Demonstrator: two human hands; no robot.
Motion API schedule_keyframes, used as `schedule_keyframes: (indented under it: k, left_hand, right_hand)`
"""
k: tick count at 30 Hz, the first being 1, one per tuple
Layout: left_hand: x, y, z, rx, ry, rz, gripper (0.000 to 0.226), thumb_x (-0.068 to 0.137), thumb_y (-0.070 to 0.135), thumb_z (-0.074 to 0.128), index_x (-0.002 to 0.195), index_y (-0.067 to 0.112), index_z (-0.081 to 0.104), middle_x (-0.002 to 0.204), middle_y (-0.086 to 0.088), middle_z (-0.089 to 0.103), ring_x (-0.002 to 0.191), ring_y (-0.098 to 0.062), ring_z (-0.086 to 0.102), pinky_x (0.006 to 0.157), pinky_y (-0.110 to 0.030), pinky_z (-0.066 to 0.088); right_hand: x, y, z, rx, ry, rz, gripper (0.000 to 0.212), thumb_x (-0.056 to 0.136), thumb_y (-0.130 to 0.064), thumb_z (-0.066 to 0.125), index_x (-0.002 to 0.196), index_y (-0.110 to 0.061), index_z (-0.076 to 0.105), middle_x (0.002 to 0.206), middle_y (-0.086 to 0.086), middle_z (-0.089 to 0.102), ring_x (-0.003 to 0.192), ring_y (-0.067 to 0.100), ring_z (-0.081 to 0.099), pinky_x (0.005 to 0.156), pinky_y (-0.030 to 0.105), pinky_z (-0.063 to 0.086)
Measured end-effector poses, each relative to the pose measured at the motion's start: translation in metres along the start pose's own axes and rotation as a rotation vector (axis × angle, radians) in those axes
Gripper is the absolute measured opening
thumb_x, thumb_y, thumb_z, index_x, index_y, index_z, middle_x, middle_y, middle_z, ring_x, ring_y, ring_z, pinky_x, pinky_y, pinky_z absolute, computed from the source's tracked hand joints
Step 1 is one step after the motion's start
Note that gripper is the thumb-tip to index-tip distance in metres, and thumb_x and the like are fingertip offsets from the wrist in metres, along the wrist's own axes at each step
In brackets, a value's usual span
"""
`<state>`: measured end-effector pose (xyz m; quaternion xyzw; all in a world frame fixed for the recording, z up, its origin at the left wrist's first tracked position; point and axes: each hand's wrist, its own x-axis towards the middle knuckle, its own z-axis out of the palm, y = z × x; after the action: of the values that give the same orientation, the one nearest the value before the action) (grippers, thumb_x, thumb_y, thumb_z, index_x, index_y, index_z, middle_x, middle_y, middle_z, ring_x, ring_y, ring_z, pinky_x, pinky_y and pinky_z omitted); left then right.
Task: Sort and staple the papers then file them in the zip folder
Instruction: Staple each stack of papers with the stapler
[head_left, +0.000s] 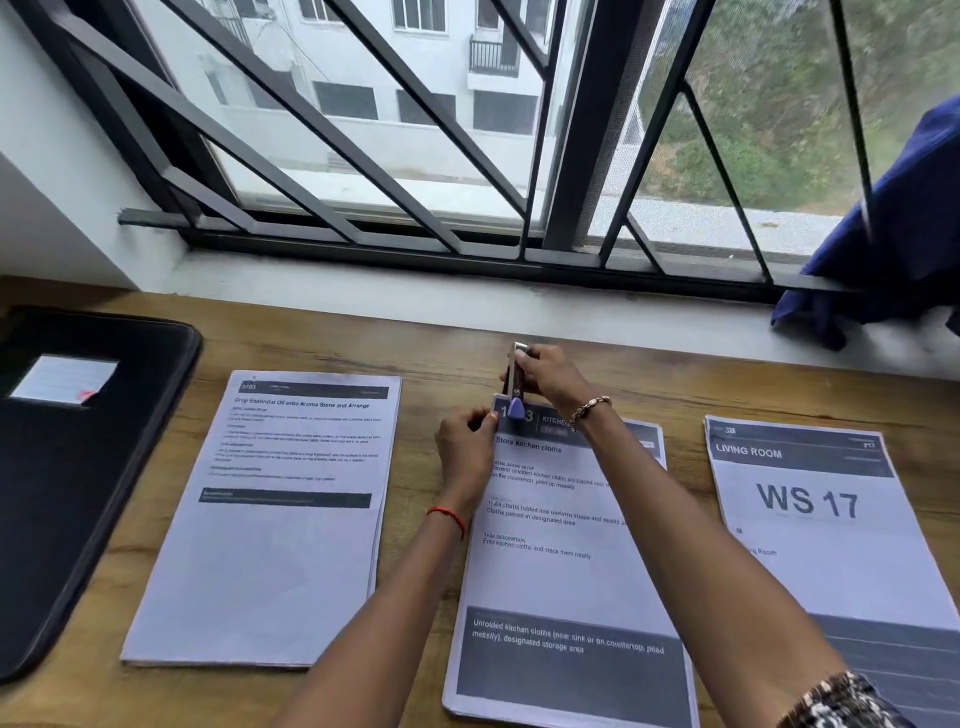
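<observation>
Three stacks of printed papers lie on the wooden table (431, 364): a left stack (270, 545), a middle stack (566, 582) headed "Store kitchen cloths", and a right stack (826, 535) marked "WS 17". My right hand (550, 376) grips a small stapler (516, 384) with a purple tip, set over the top left corner of the middle stack. My left hand (465, 441) pinches that stack's left edge just below the corner. A black zip folder (78, 493) with a white label lies shut at the far left.
A barred window (415, 156) and a pale sill (467, 296) run along the table's far edge. A blue cloth (893, 234) hangs over the sill at the right. Bare wood shows between the stacks and behind them.
</observation>
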<state>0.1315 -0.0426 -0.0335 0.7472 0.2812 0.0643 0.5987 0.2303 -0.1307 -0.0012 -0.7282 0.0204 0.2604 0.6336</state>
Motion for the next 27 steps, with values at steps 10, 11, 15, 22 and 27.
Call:
schedule_keyframes:
  k: [10, 11, 15, 22, 27]
  left_hand:
    - [0.001, 0.002, -0.003, -0.016, 0.043, -0.003, 0.014, 0.085, 0.007, 0.064, 0.096, -0.001, 0.069, 0.085, -0.005, 0.065, 0.076, -0.012, 0.059, 0.055, -0.001, 0.042]
    - [0.0, 0.002, -0.003, -0.02, 0.046, -0.001, 0.014, 0.085, 0.007, 0.064, 0.096, -0.001, 0.069, 0.085, -0.005, 0.065, 0.077, -0.012, 0.059, 0.055, -0.001, 0.042]
    - [0.001, 0.001, -0.003, -0.022, 0.017, -0.021, 0.013, 0.088, 0.013, 0.061, 0.088, 0.003, 0.07, 0.079, -0.005, 0.066, 0.07, -0.011, 0.056, 0.054, -0.01, 0.041]
    - [0.014, 0.006, -0.013, 0.038, -0.297, -0.03, 0.025, 0.071, 0.028, 0.079, 0.081, 0.006, 0.074, 0.078, -0.012, 0.073, 0.076, -0.02, 0.068, 0.069, -0.033, 0.05]
    - [0.03, 0.004, -0.01, 0.086, -0.399, -0.099, 0.062, 0.055, 0.043, 0.078, 0.081, -0.012, 0.063, 0.073, -0.017, 0.063, 0.068, -0.02, 0.056, 0.064, -0.034, 0.038]
  right_hand:
    - [0.002, 0.011, 0.002, -0.007, -0.05, -0.019, 0.019, 0.096, -0.005, 0.043, 0.077, -0.009, 0.047, 0.074, 0.009, 0.056, 0.068, 0.013, 0.062, 0.06, 0.021, 0.055]
    - [0.002, 0.011, 0.002, -0.016, -0.056, -0.028, 0.019, 0.096, -0.005, 0.043, 0.078, -0.009, 0.047, 0.074, 0.009, 0.056, 0.068, 0.013, 0.062, 0.061, 0.02, 0.055]
    - [0.004, 0.014, 0.001, -0.054, -0.054, -0.073, 0.02, 0.095, -0.002, 0.043, 0.077, -0.009, 0.047, 0.071, 0.009, 0.057, 0.055, 0.003, 0.065, 0.06, 0.018, 0.055]
    - [0.008, 0.017, 0.001, -0.044, -0.049, -0.08, 0.02, 0.095, 0.0, 0.044, 0.077, -0.008, 0.047, 0.07, 0.011, 0.057, 0.05, 0.001, 0.064, 0.055, 0.02, 0.055]
    - [0.01, 0.017, 0.0, -0.074, -0.042, -0.106, 0.018, 0.094, -0.001, 0.046, 0.078, -0.009, 0.049, 0.069, 0.01, 0.059, 0.052, 0.002, 0.065, 0.061, 0.023, 0.055]
